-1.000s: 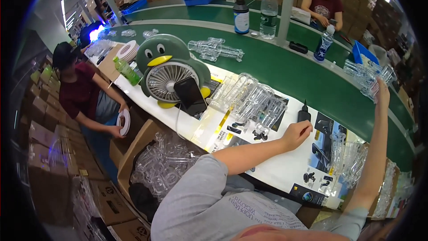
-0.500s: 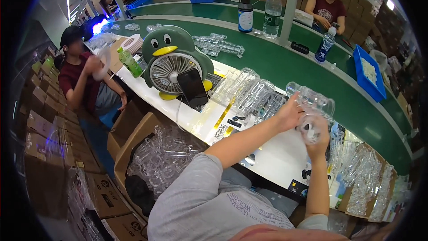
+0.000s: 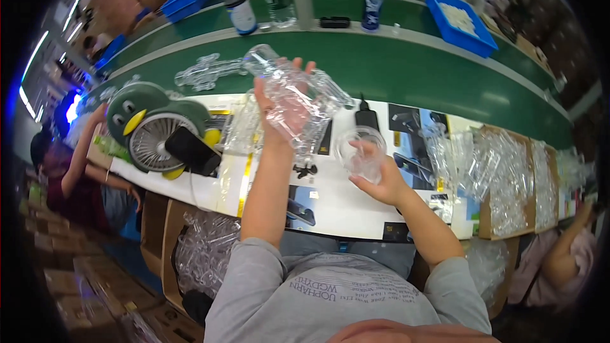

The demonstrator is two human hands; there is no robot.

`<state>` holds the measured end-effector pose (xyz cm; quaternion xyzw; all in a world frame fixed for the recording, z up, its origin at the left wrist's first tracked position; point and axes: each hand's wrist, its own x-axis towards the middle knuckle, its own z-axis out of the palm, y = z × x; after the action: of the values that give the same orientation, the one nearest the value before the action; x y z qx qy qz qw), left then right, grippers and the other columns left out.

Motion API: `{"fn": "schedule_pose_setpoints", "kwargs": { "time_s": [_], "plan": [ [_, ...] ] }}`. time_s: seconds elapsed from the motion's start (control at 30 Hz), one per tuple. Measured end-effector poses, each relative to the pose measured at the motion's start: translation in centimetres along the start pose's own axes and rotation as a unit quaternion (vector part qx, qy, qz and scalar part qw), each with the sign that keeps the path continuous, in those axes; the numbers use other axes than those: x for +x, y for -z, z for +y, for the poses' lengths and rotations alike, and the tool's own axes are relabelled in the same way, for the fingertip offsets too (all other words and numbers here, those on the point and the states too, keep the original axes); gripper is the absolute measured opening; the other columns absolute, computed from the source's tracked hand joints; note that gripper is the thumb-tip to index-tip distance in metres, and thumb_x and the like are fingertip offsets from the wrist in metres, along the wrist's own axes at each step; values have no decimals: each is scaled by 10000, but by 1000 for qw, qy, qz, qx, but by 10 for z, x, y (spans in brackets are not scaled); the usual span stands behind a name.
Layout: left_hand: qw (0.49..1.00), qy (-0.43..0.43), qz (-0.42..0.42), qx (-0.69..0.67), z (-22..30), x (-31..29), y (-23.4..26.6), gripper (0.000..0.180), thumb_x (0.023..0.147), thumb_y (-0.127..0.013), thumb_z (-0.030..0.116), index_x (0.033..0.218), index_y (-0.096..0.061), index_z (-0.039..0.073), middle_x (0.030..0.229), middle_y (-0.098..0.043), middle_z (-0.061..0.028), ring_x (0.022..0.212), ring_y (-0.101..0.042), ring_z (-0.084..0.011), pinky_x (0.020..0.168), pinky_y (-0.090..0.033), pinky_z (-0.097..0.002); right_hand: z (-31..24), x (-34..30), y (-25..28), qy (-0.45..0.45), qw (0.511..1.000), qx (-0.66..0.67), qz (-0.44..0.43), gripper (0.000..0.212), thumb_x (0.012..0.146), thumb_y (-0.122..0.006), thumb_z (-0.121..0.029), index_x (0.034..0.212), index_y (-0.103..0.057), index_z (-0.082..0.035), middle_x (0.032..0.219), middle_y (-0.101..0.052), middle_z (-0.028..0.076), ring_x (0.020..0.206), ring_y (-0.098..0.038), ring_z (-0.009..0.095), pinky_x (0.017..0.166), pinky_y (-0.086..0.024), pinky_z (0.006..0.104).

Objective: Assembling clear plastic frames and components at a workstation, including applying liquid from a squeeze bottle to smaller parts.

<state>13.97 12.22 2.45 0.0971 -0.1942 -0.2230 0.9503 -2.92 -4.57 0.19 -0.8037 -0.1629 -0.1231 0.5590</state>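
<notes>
My left hand (image 3: 279,111) is raised over the table with a clear plastic tube-shaped part (image 3: 302,105) against its palm; two fingertips stick up behind it. In my right hand (image 3: 387,184) is a round clear plastic cup-like piece (image 3: 359,152), pinched between thumb and fingers with its wide rim upward. The two pieces are apart. Just beyond the cup stands a black bottle with a thin nozzle (image 3: 365,117). More clear parts (image 3: 241,128) lie on the table left of my left forearm.
A green penguin fan (image 3: 155,130) with a dark phone (image 3: 190,151) leaning on it stands at left. Clear parts fill a cardboard tray (image 3: 486,216) at right and a carton (image 3: 166,267) at lower left. Beyond the table runs a green belt (image 3: 413,79). Co-workers sit at both sides.
My hands, close together before, have separated: the left is up with the tube-shaped part, the right holds the round cup-like piece. The view has swung right, and the black nozzle bottle now shows.
</notes>
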Motion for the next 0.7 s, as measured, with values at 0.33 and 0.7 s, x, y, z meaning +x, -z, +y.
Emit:
{"fn": "schedule_pose_setpoints", "kwargs": {
  "time_s": [0.33,0.7],
  "plan": [
    [999,21,21,31,-13,-2,-5,689,769,-499,564,1297,-341,150,1294,-398,-117,1205,-370,-294,904,-326,-614,2,8,9,-240,895,343,-156,301,878,-487,-196,1104,-423,-9,795,-602,149,669,-595,160,632,-477,265],
    [998,45,10,39,-22,-6,-6,788,721,-555,562,1328,-292,134,1298,-369,-167,1195,-372,-336,912,-316,-630,6,7,6,-249,894,339,-153,307,877,-498,-222,1100,-440,-20,792,-599,121,670,-587,149,624,-473,256]
  ]
}}
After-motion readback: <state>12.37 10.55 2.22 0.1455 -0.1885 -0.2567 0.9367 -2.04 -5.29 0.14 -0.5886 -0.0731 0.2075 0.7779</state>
